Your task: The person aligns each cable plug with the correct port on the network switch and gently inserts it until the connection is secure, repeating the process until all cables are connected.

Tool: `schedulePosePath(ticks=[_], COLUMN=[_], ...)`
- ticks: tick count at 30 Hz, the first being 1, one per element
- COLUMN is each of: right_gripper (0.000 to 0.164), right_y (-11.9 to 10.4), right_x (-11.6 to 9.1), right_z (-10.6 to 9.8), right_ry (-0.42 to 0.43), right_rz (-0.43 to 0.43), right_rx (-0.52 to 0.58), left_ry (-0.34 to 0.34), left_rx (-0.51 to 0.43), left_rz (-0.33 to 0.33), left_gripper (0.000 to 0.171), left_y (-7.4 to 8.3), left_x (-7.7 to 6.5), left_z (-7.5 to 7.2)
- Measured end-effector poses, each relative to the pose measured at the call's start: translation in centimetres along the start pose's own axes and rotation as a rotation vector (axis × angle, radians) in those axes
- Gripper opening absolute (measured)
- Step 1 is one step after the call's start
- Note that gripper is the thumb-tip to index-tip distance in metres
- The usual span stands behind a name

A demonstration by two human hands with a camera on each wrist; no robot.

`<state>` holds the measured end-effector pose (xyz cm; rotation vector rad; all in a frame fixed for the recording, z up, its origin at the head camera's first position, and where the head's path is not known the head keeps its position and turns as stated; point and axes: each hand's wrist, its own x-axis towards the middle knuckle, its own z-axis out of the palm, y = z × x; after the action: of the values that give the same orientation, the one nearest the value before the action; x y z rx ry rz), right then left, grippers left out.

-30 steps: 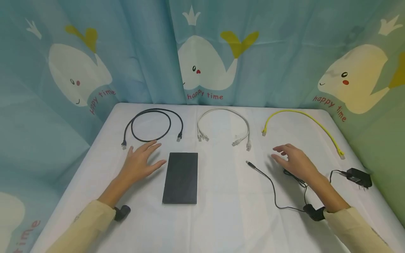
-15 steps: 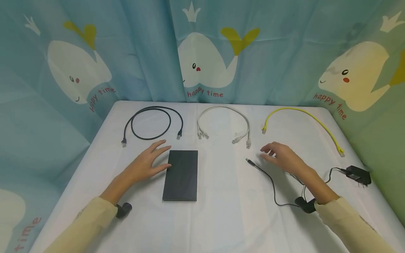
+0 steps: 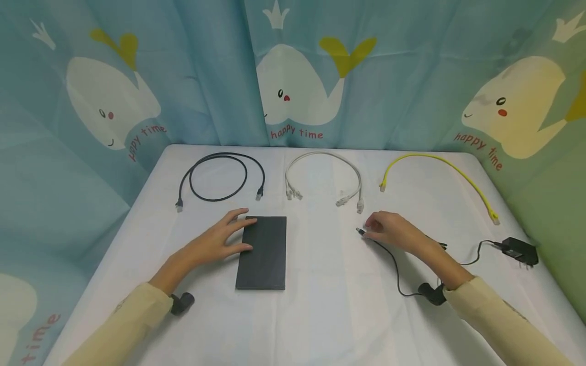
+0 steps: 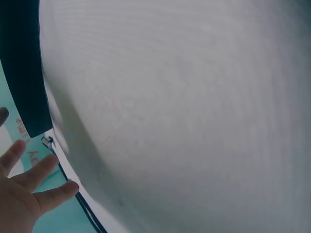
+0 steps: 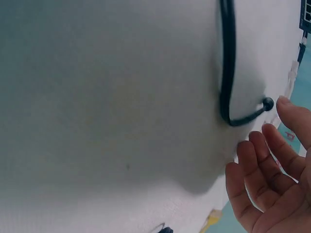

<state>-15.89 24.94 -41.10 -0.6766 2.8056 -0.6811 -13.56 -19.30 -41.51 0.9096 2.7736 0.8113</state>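
Note:
A flat black rectangular box [image 3: 267, 256] lies left of the table's middle. My left hand [image 3: 214, 245] hovers over its left edge with the fingers spread. In the left wrist view, that hand [image 4: 22, 199] is outstretched below the dark box [image 4: 24, 68], apart from it. At the barrel plug [image 3: 360, 231] of a thin black power cord [image 3: 394, 268] is my right hand [image 3: 394, 230]. In the right wrist view, the hand [image 5: 272, 184] has thumb and bent fingers apart, beside the cord [image 5: 227, 68], with nothing between them.
A black network cable [image 3: 220, 200], light grey network cables [image 3: 322, 153] and a yellow network cable [image 3: 458, 175] lie along the back. The cord's wall adapter [image 3: 519, 251] is at the right edge. A patterned curtain [image 3: 215, 91] stands behind the white tabletop [image 3: 320, 315].
My left hand has moved right and now reaches over the black box. The right hand has gone left and come to the cord's plug. The box and cables lie still.

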Motion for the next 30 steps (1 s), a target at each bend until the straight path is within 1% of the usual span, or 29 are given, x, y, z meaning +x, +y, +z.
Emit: schedulePosePath(ticks=[3, 8, 11, 18, 23, 30], right_gripper=[0.022, 0.020, 0.018, 0.016, 0.015, 0.014], right_y=[0.1, 0.1, 0.1, -0.2, -0.7, -1.5], right_x=[0.1, 0.2, 0.2, 0.2, 0.3, 0.6], right_z=[0.2, 0.3, 0.6, 0.9, 1.1, 1.3], right_ry=[-0.010, -0.001, 0.002, -0.006, 0.019, 0.023], right_rz=[0.000, -0.012, -0.014, -0.015, -0.033, -0.029], right_rx=[-0.011, -0.030, -0.034, -0.074, -0.101, -0.108], left_ry=[-0.021, -0.037, -0.047, -0.075, -0.082, -0.113], left_rx=[-0.001, -0.001, 0.002, -0.005, -0.007, -0.018], left_rz=[0.023, 0.051, 0.055, 0.092, 0.090, 0.055], left_gripper=[0.063, 0.061, 0.058, 0.053, 0.051, 0.053], left_y=[0.0, 0.0, 0.1, 0.1, 0.3, 0.5], left_x=[0.1, 0.1, 0.0, 0.0, 0.0, 0.0], left_z=[0.2, 0.3, 0.3, 0.4, 0.4, 0.4])
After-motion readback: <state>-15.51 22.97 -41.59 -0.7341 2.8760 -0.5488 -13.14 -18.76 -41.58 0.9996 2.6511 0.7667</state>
